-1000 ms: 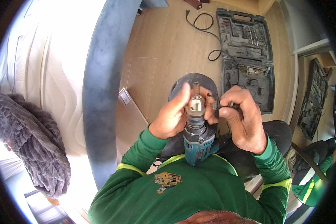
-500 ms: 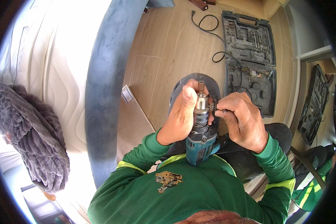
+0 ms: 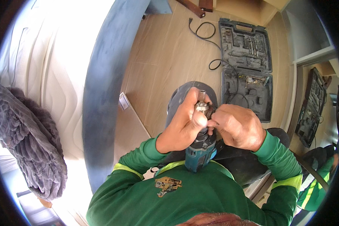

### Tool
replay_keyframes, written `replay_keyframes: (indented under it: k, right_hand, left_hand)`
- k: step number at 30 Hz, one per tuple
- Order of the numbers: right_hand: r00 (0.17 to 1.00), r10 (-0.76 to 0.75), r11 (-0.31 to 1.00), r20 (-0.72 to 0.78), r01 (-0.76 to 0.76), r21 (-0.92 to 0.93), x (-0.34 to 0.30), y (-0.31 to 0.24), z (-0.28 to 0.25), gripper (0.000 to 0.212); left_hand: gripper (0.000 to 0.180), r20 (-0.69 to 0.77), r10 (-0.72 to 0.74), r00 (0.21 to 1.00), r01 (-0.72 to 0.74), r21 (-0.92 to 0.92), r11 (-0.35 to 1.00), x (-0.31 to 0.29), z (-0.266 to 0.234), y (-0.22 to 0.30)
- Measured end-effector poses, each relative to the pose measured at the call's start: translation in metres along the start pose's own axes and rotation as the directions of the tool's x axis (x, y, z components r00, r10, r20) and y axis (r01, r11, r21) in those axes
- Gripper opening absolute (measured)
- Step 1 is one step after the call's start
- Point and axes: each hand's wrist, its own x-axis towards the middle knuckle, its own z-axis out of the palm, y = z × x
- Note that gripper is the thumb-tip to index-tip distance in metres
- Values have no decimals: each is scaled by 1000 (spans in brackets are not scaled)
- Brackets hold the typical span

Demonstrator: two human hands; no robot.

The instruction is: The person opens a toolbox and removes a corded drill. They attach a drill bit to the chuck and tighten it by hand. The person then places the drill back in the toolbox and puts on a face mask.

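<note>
A teal and black corded-looking drill stands against my lap with its nose pointing away from me. A short socket bit sticks out of its silver chuck. My left hand is wrapped round the chuck, with the thumb lying across its near side. On the chuck's right side, my right hand is closed with its fingertips pinching a small chuck key, mostly covered by the fingers. The drill's handle is largely hidden beneath my right arm.
An open black tool case with bits and small hardware lies on the wood floor; a black cable runs from it. The blue bed frame and mattress are left, a flat panel beside them. A mirror stands right.
My left thumb has moved from upright to lying across the chuck. My right hand has turned and come closer to it. The drill has tilted slightly and the view has shifted.
</note>
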Motion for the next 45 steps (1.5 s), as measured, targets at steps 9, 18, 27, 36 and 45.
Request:
replay_keyframes:
  k: [9,18,27,36,45]
  right_hand:
    - [934,247,922,259,-309,233,16,5,-31,48]
    - [988,128,810,81,-152,566,40,35,6,100]
    - [945,228,578,234,-325,748,37,20,7,80]
    - [937,339,589,86,-283,757,14,-2,9,69]
    - [892,429,643,-147,-187,743,-15,-20,19,50]
  left_hand:
    - [54,-88,-141,986,142,12,990,2,-9,7]
    - [64,19,-157,987,156,37,987,9,-7,2]
    - [81,32,-152,988,129,377,917,17,3,30]
    - [80,95,-202,975,144,427,893,18,21,37]
    - [56,203,146,968,-206,313,927,20,40,23]
